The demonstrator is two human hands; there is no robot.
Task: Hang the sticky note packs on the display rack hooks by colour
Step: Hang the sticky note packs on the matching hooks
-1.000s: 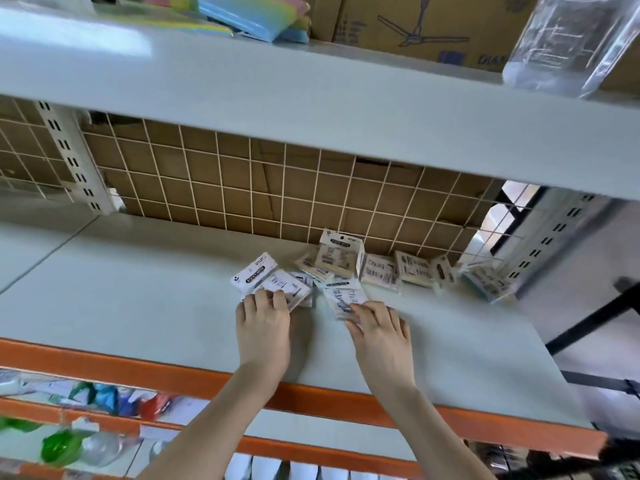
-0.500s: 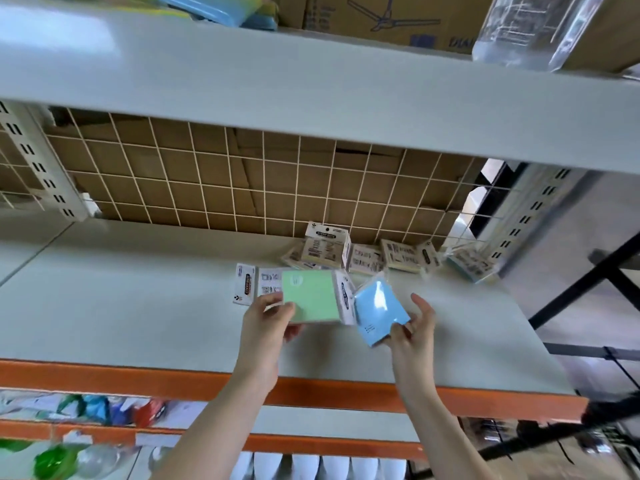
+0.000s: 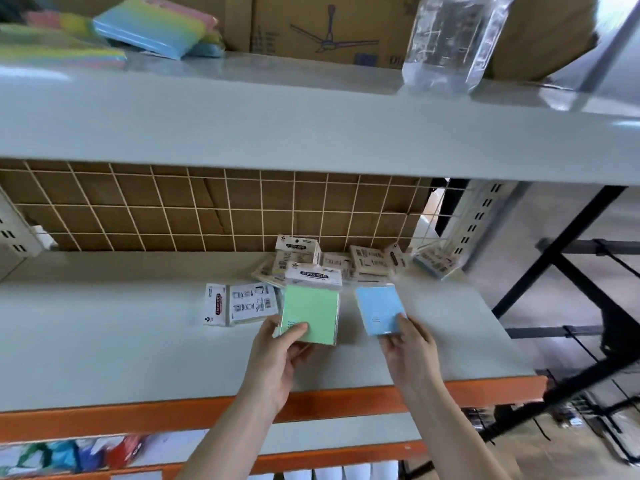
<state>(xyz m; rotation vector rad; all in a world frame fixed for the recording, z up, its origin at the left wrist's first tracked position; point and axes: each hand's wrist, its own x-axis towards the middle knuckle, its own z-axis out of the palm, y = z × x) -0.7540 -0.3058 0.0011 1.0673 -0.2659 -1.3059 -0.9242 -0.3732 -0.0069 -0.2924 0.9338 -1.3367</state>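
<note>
Pinching a green sticky note pack [image 3: 309, 315] at its near edge, the left hand [image 3: 275, 358] has its thumb on the coloured face and its fingers curled beneath, lifting the pack above the grey shelf [image 3: 104, 341]. To the right, the right hand [image 3: 410, 348] grips a blue sticky note pack [image 3: 379, 310] by its near corner, thumb on top and fingers underneath; the two packs sit side by side, apart from each other. Just left of the green pack, another pack [image 3: 240, 304] lies flat on the shelf with its printed back up. Farther back, a loose heap of packs [image 3: 349, 263] rests against the wire grid panel [image 3: 207, 209]. On the upper shelf stand a cardboard box [image 3: 329, 29] and a clear plastic bag [image 3: 450, 39].
</note>
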